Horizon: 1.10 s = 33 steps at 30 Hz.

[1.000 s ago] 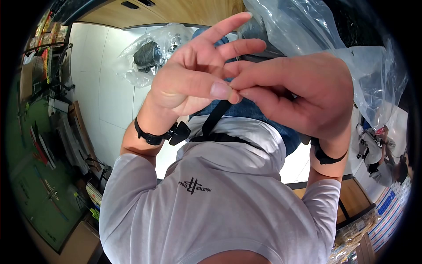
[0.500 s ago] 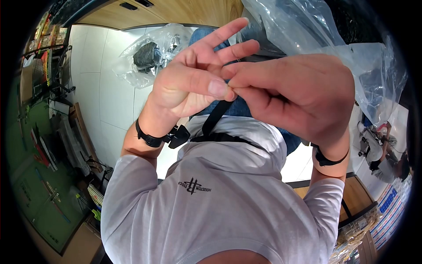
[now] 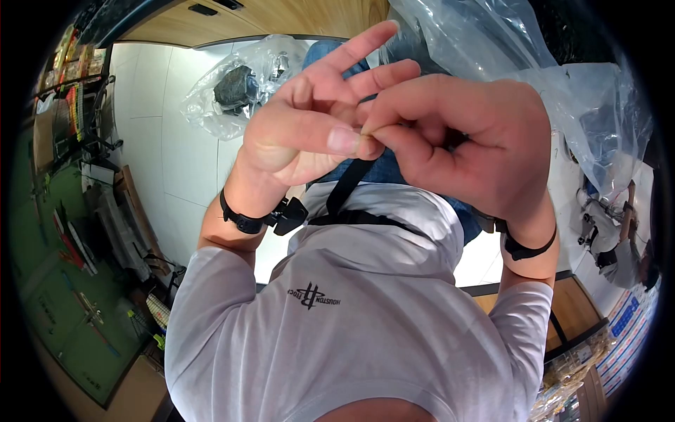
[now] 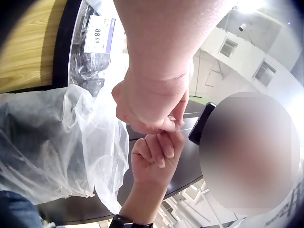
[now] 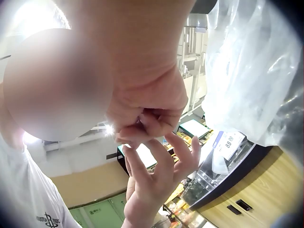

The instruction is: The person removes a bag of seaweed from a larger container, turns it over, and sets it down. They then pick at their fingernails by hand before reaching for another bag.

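In front of the body, my left hand (image 3: 299, 130) and right hand (image 3: 474, 141) meet at the fingertips. The left thumb and index finger pinch together, while other left fingers stretch out away from the palm. My right thumb and index finger pinch right at the left fingertips, and the remaining right fingers are curled. Something tiny and thin sits between the tips; I cannot tell what it is. In the left wrist view the right hand (image 4: 154, 159) shows its curled fingers below the left. Behind the hands a black strap (image 3: 346, 186) runs to the waist.
A clear plastic bag (image 3: 200, 98) with dark contents lies on the tiled floor (image 3: 144, 148). Large plastic sheeting (image 3: 478, 35) hangs at the right, beside a wooden cabinet (image 3: 281, 21). A price card (image 5: 230, 142) stands on a display. Another person (image 3: 615, 246) is at the far right.
The right hand has turned slightly and shifted a little left and up, opening a wider gap behind its pinched thumb and index finger. The left hand has barely moved.
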Available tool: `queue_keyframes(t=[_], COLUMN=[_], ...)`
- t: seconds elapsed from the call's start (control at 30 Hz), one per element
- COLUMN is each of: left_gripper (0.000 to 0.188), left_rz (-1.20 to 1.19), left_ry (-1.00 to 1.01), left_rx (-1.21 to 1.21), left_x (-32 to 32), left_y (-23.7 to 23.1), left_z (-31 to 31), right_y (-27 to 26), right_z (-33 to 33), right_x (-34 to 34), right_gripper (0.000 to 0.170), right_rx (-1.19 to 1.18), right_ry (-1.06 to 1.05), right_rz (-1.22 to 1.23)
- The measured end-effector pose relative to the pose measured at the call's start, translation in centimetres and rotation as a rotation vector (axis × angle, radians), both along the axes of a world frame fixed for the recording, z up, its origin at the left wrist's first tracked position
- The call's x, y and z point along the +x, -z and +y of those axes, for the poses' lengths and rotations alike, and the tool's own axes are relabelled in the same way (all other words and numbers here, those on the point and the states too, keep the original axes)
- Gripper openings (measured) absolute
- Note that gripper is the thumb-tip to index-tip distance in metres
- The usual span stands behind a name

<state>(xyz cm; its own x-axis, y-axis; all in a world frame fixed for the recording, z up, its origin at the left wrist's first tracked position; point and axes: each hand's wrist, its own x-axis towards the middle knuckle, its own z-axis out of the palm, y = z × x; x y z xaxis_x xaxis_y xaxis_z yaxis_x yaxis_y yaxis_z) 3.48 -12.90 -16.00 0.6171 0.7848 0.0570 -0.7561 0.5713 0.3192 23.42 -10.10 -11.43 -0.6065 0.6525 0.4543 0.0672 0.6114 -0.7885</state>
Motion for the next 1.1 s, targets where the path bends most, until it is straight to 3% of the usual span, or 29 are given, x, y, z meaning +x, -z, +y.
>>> queue_keyframes(t=[0.17, 0.27, 0.57, 0.63, 0.67, 0.73, 0.87, 0.93, 0.97, 1.03, 1.1], left_gripper=[0.106, 0.107, 0.114, 0.102, 0.102, 0.118, 0.116, 0.109, 0.109, 0.103, 0.105], left_rz=[0.069, -0.118, 0.189, -0.052, -0.052, 0.052, 0.193, 0.260, 0.260, -0.064, -0.033], left_ry=[-0.070, -0.075, -0.051, -0.035, -0.034, -0.078, -0.076, -0.114, -0.113, -0.022, -0.030], left_rx=[-0.007, 0.019, -0.032, 0.088, 0.088, 0.151, 0.205, 0.042, 0.042, 0.126, 0.112], left_x=[0.6, 0.9, 0.7, 0.7, 0.7, 0.8, 0.5, 0.5, 0.7, 1.3, 1.2], left_y=[-0.5, -0.2, -0.2, 1.0, 1.3, 1.5, 1.3, 0.9, 0.9, 0.9, 0.7], left_z=[0.0, 0.0, 0.5, 0.7, 0.8, 1.0, 0.5, -0.2, -0.1, 0.3, 0.2], right_y=[0.2, 0.0, 0.2, 0.3, -0.1, -1.2, 2.5, 3.0, 2.6, 0.8, 0.6], right_z=[0.3, 0.5, 1.3, 1.1, 1.3, 2.1, 3.9, 4.9, 4.4, 3.1, 3.6], right_x=[0.6, 1.0, 1.6, 1.4, 1.2, 0.7, 1.4, 0.6, 0.6, 0.7, 0.9], right_gripper=[0.015, 0.014, 0.017, 0.022, 0.022, 0.021, 0.024, 0.022, 0.022, 0.020, 0.020], right_rx=[-0.143, -0.210, -0.182, -0.196, -0.196, 0.154, 0.211, 0.416, 0.416, 0.212, 0.312], right_ry=[-0.053, -0.101, -0.107, -0.031, -0.030, -0.007, 0.050, -0.035, -0.033, -0.025, -0.070], right_rz=[-0.001, -0.049, 0.006, 0.051, 0.051, 0.035, 0.057, 0.183, 0.182, 0.259, 0.197])
